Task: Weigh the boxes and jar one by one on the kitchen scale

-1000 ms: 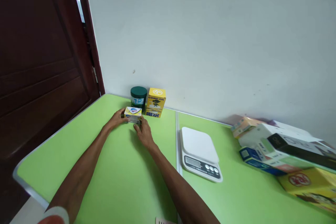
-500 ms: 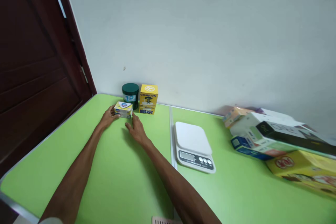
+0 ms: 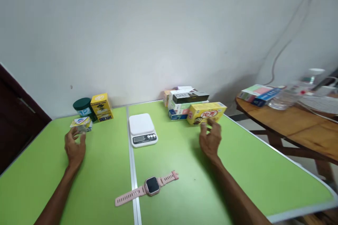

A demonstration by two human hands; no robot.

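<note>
L hand (image 3: pixel 74 151): fingers approx half open, nothing seen betw. them, at 7 o'clock of the small box (image 3: pixel 81 123); can't tell if touching. R hand (image 3: pixel 210 140): similar loose curl, no hold visible, at 6 o'clock of the big yellow box (image 3: pixel 207 113); contact unclear. Both boxes sit on the table (image 3: pixel 169 154), at 9 and 3 o'clock of the scale (image 3: pixel 142 124) resp. Prob. light, stiffish card, slick, dentable; best gripped across narrow sides. Both look shut; green tub (image 3: pixel 83 106), 12 o'clock of small box, is lidded, contents hidden.
</note>
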